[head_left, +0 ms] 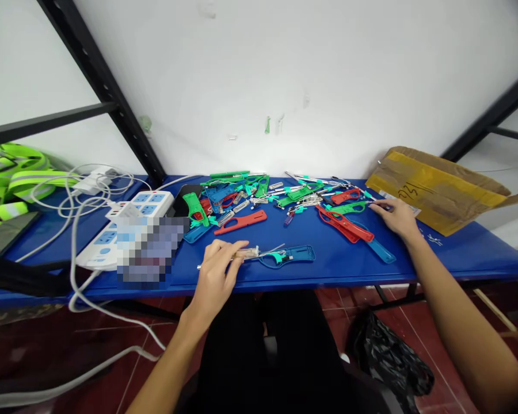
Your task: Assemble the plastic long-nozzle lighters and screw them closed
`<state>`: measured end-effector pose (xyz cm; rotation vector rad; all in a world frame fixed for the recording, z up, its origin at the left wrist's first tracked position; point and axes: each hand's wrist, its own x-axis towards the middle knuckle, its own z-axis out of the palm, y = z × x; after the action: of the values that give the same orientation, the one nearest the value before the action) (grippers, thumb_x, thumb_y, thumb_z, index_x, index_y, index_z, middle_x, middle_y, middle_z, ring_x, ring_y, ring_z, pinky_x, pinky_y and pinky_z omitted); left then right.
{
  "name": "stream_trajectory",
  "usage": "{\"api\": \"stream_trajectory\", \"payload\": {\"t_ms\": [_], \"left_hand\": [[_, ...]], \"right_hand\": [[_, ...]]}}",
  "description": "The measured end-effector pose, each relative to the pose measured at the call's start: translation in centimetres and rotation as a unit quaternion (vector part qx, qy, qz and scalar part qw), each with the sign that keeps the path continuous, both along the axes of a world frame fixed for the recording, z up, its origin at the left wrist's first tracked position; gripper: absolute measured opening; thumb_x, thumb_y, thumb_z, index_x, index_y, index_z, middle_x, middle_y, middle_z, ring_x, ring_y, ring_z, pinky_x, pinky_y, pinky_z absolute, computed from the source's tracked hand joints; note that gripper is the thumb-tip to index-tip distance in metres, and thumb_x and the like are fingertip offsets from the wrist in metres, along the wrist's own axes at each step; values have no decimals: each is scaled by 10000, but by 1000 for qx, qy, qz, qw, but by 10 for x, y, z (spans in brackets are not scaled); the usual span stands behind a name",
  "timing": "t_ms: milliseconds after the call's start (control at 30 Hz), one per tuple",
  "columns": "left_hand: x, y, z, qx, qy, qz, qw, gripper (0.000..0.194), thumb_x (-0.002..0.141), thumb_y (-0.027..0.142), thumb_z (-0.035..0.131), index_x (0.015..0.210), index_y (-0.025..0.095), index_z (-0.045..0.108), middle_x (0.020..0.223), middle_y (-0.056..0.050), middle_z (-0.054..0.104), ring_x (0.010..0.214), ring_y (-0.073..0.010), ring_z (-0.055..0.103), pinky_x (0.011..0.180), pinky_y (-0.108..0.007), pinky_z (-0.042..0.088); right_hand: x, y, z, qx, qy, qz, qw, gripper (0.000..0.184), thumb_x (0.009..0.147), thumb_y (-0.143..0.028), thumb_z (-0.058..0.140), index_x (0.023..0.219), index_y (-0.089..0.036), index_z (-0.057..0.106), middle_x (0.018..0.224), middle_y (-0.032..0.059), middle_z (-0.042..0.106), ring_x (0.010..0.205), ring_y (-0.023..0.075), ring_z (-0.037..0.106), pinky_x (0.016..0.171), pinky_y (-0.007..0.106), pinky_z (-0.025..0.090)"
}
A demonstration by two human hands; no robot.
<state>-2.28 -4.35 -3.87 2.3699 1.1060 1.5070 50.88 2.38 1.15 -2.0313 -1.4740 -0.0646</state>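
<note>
In my left hand the fingers are closed around a clear lighter tank near the table's front edge. A thin metal rod shows beyond the fingers at the left. Just right of the tank lies a blue lighter casing half, with a teal piece at its near end. My right hand reaches to the right side of the pile, fingertips pinched at the end of a green lighter casing; what they hold is too small to make out. Red casing halves lie beside it.
Several coloured casings, clear tanks and metal rods form a pile along the wall. A cardboard box stands at the right. White power strips with loose cables lie left, near reflective straps. A black bag is on the floor.
</note>
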Motion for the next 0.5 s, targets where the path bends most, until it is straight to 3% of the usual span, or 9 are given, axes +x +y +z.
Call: {"api": "stream_trajectory", "payload": {"t_ms": [200,300,400,500], "left_hand": [[1,-1,0,6,6,2,1000,279,1104,183,625,1367,212,717,899,-12,790,882,-208,639,921,-374,476],[2,-2,0,16,15,-8,1000,280,1111,188,615,1375,200,709,950,-30,812,893,-205,636,917,-372,478],[4,-2,0,18,21,-5,1000,271,1122,203,598,1367,193,714,922,-35,813,879,-206,631,907,-376,478],[4,-2,0,13,15,1,1000,261,1125,249,604,1343,193,736,957,-53,812,890,-211,643,893,-378,490]], "right_hand": [[6,10,-23,-53,-26,-29,998,186,977,-318,803,1080,-178,870,1151,165,769,921,232,591,839,373,377],[5,15,-23,-59,-20,-61,996,139,958,-305,805,907,-179,835,1051,178,762,868,258,575,792,396,359],[1,18,-20,-44,-4,-80,996,247,959,-332,781,750,-211,729,979,186,745,826,279,563,776,419,354],[-9,14,-12,12,22,-85,996,241,953,-276,737,742,-236,628,984,180,744,830,276,582,824,427,391]]}}
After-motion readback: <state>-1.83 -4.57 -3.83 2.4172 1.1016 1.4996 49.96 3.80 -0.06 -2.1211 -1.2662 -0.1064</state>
